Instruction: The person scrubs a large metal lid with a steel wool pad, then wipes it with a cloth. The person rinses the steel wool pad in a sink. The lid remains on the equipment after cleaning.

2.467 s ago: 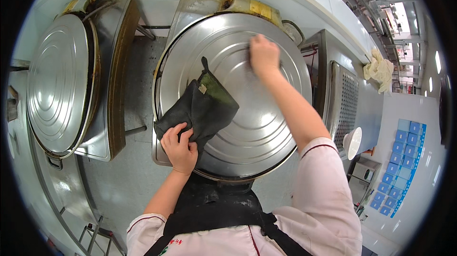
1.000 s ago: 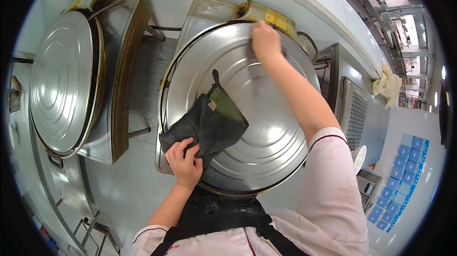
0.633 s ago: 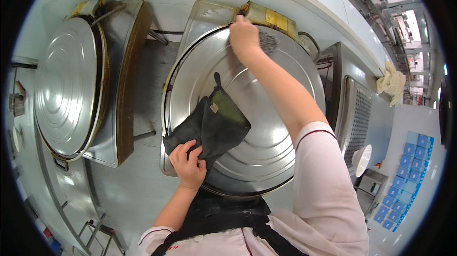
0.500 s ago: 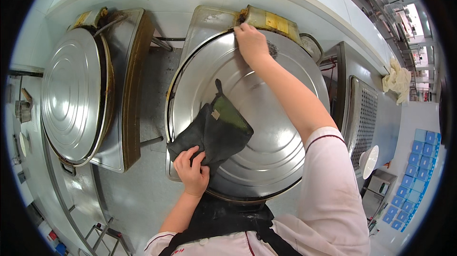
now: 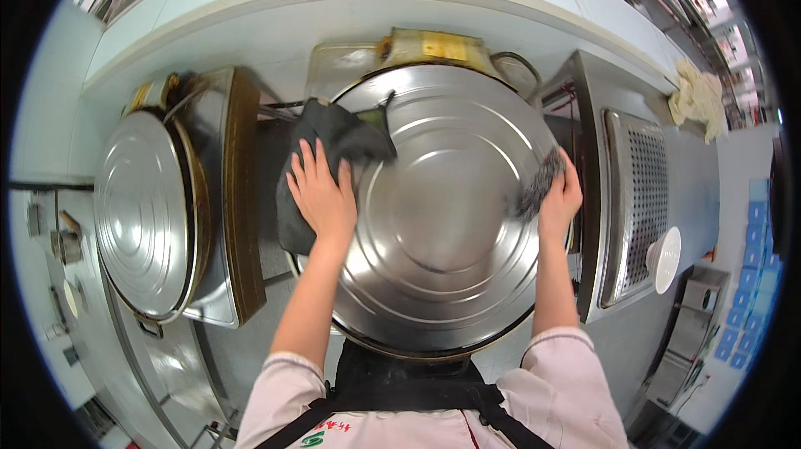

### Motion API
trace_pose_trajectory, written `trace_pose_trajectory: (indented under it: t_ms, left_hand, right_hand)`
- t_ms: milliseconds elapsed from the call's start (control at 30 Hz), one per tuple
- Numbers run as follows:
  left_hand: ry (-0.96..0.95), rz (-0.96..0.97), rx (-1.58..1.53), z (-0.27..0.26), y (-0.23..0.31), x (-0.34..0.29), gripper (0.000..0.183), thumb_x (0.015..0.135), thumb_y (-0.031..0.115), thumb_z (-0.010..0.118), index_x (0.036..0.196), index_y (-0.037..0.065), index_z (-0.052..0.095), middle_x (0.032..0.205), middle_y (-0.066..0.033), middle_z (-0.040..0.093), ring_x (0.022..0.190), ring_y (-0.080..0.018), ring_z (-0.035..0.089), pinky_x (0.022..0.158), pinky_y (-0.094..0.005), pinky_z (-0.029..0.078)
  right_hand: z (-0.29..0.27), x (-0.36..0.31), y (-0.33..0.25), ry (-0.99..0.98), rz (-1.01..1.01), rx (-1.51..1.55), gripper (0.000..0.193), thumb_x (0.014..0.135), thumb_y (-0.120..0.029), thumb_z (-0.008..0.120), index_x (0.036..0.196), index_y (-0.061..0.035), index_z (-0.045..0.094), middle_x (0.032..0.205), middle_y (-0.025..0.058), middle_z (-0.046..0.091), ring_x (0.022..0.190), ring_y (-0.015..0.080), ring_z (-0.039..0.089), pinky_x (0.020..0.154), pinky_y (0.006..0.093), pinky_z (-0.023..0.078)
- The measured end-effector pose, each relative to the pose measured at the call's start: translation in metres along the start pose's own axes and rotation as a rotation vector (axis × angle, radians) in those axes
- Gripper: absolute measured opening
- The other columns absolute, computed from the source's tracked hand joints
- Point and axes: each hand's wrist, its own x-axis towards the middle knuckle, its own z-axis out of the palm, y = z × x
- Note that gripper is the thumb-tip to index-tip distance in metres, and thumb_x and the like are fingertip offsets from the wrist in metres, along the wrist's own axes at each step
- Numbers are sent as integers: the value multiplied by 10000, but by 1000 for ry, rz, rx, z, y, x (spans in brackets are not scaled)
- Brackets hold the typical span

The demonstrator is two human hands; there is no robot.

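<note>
A large round metal lid (image 5: 442,207) with ring-shaped ridges lies in front of me, covering a round appliance. My left hand (image 5: 324,199) rests on a dark cloth (image 5: 313,128) with a greenish patch, its fingers spread flat over the fabric. The cloth lies across the lid's left edge and hangs over the side. At the right edge of the lid, my right hand (image 5: 564,200) is closed on a grey wire scourer (image 5: 541,186) that touches the metal. Part of the scourer is hidden by the fingers.
To the left stands a second round appliance with a ridged metal lid (image 5: 143,203). On the right counter are a perforated tray (image 5: 638,199), a white bowl (image 5: 665,259) and a crumpled pale cloth (image 5: 699,100). A yellowish box (image 5: 438,47) sits behind the large lid.
My right hand has come from the lid's far edge to its right edge. My left hand and the dark cloth have shifted farther away and to the left, and its fingers have spread.
</note>
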Motion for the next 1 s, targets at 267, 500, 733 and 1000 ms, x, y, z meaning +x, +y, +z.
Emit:
trace_pose_trajectory:
  t_ms: [267, 500, 733, 1000]
  left_hand:
    - [145, 496, -11, 117, 172, 75, 403, 974, 323, 628, 1260, 52, 714, 1382, -140, 651, 1285, -359, 562, 1086, -499, 424]
    - [-421, 1032, -364, 137, 296, -95, 483, 983, 443, 638, 1354, 143, 708, 1553, -61, 567, 1483, -311, 441, 1271, -506, 284]
    - [-855, 1314, -427, -9, 143, -179, 578, 906, 396, 757, 1445, 224, 635, 1660, -16, 452, 1543, -288, 385, 1260, -525, 316]
    - [-316, 591, 53, -49, -20, -64, 822, 870, 372, 720, 1618, 164, 453, 1740, -172, 284, 1573, -487, 243, 1238, -692, 160]
  right_hand:
    - [-172, -126, -23, 367, 406, 462, 401, 1111, -32, 426, 1487, -4, 562, 1354, 153, 682, 1201, 219, 671, 1000, 396, 576]
    - [-246, -167, -45, 662, 586, 810, 423, 1131, -175, 444, 1495, 21, 533, 1446, 129, 635, 1251, 202, 648, 964, 311, 559]
    - [-251, -187, -47, 630, 706, 1361, 478, 1135, -256, 387, 1529, -13, 506, 1511, 95, 598, 1384, 234, 586, 1003, 361, 606]
    - [-235, -223, -68, 595, 680, 1424, 493, 1113, -261, 379, 1538, -41, 501, 1525, 79, 590, 1379, 227, 586, 1013, 391, 599]
